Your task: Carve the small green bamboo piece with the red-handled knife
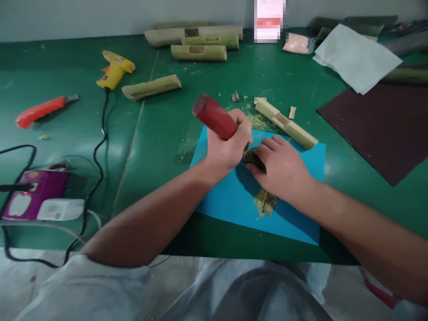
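Observation:
My left hand [225,145] is wrapped around the thick, round, red handle [216,117] of a tool. Its working end is hidden behind my fingers, so I cannot tell the kind. Close beside it, my right hand [282,167] grips a dark, short piece of bamboo [254,160], mostly covered by the fingers. Both hands are over a blue sheet [227,196], where a small heap of shavings and chips [266,203] lies below the right hand. Just beyond the hands, a pale bamboo piece [294,129] with a rectangular notch rests partly on the sheet.
A yellow glue gun [115,71], an orange utility knife [43,111] and a purple power strip [36,187] with cords occupy the left. Several cut bamboo tubes [199,52] lie along the back. White paper [357,58] overlaps a dark brown sheet [377,125] at right.

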Available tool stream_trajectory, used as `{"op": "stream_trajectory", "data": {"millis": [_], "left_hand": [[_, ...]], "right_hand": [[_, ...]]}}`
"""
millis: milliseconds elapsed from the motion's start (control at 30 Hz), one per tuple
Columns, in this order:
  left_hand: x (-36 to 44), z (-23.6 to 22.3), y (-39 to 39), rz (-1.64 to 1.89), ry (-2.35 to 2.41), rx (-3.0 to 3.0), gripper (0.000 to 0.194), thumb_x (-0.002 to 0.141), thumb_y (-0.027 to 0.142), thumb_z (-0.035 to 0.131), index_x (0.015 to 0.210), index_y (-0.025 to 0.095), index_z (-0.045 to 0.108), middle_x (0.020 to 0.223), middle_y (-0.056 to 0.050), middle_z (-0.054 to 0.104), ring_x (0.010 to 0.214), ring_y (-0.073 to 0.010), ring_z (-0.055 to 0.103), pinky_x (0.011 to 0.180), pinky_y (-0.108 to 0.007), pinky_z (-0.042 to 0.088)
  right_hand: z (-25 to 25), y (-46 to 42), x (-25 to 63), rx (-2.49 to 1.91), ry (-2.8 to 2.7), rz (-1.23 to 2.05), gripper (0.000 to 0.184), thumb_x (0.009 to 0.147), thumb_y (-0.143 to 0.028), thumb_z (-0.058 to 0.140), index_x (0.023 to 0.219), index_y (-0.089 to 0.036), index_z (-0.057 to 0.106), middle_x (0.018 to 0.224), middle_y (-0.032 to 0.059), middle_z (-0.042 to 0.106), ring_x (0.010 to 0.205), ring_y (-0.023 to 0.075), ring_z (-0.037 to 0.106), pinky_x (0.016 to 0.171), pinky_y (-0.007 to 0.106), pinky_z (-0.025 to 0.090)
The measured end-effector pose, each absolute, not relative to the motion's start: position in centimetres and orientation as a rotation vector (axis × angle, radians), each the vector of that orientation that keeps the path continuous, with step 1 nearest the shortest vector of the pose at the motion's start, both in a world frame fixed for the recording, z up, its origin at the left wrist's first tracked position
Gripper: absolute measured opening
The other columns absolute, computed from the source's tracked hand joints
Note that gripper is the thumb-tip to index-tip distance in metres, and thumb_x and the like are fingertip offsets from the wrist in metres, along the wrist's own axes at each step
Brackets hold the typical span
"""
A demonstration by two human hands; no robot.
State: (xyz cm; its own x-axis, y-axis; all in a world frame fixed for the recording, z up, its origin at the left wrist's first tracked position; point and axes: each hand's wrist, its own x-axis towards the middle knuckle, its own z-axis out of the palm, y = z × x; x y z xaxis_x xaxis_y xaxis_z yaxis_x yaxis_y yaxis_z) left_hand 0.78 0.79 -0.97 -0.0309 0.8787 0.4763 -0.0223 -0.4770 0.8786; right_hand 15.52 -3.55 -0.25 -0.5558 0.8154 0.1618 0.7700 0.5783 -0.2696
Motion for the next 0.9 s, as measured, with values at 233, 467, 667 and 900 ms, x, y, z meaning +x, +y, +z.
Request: {"op": "stream_trajectory", "data": {"millis": [233,467,667,900], "left_hand": [[0.6,-1.3,0.6,1.571,0.930,1.512,0.039,0.078,0.017,0.068,0.047,0.023,0.046,0.044,0.005,0.041,0.043,-0.0088,0.035,0.046,-0.033,0.026],[0.8,-1.8,1.6,1.649,0.958,1.399,0.040,0.085,0.030,0.073,0.050,0.025,0.054,0.048,0.002,0.048,0.047,-0.0114,0.042,0.046,-0.035,0.030],[1.0,-1.0,0.8,1.617,1.015,1.439,0.043,0.090,0.037,0.075,0.055,0.023,0.054,0.051,0.003,0.049,0.048,-0.0097,0.045,0.049,-0.033,0.037],[0.9,-0.6,0.6,1.532,1.036,1.507,0.036,0.084,0.023,0.070,0.054,0.023,0.050,0.052,0.003,0.050,0.050,-0.0099,0.046,0.049,-0.029,0.037]], "right_hand": [[-0.1,-3.4,15.7,-1.293,-2.534,0.293,0.022,0.098,-0.029,0.056,0.087,-0.016,0.070,0.085,0.0106,0.063,0.085,0.0262,0.049,0.079,0.040,0.036],[-0.1,-3.4,15.7,-1.295,-2.514,0.271,0.019,0.096,-0.028,0.059,0.087,-0.016,0.071,0.084,0.0105,0.063,0.084,0.0256,0.048,0.080,0.040,0.037],[0.0,-3.5,15.7,-1.314,-2.534,0.249,0.019,0.096,-0.029,0.060,0.090,-0.014,0.072,0.085,0.0114,0.063,0.084,0.0264,0.048,0.079,0.040,0.037],[0.0,-3.6,15.4,-1.297,-2.548,0.270,0.019,0.096,-0.028,0.060,0.090,-0.014,0.071,0.086,0.0114,0.064,0.084,0.0264,0.049,0.078,0.040,0.036]]}}
